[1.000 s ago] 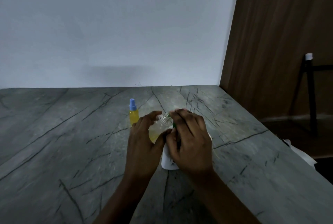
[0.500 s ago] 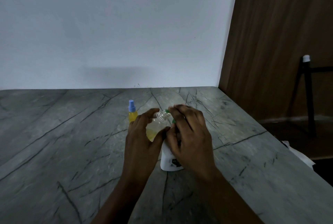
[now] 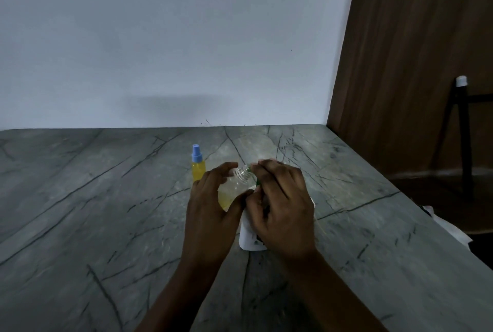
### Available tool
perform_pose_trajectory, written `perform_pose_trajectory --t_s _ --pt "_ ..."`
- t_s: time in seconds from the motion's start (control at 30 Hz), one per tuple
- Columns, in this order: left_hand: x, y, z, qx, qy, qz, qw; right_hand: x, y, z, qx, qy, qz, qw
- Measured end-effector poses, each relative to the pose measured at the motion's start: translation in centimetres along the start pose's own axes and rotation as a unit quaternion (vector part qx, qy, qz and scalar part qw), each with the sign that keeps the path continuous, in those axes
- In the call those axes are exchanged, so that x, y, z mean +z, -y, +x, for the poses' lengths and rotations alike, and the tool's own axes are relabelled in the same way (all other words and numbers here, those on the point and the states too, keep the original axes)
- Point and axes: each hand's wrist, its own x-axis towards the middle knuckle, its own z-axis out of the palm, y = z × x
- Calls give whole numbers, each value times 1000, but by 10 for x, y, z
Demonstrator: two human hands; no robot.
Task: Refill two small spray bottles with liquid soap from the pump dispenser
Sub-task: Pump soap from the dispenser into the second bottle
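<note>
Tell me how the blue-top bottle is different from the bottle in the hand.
The blue-top bottle has its cap on; the held bottle has none, so its threaded neck shows. The blue-top bottle stands upright on the table; the held bottle tilts in the left hand. The blue-top bottle looks yellow nearly throughout; the held bottle only low down. Both are small and hold yellow liquid.
</note>
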Motion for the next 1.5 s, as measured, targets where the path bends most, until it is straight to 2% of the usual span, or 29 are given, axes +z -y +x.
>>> perform_pose_trajectory --t_s 0.83,1.5 --pt "-4 -10 8 3 -8 -7 1000 -11 0 11 -13 55 -25 998" --pt "1 0 -1 -5 6 4 1000 -3 0 -2 0 15 -23 1000"
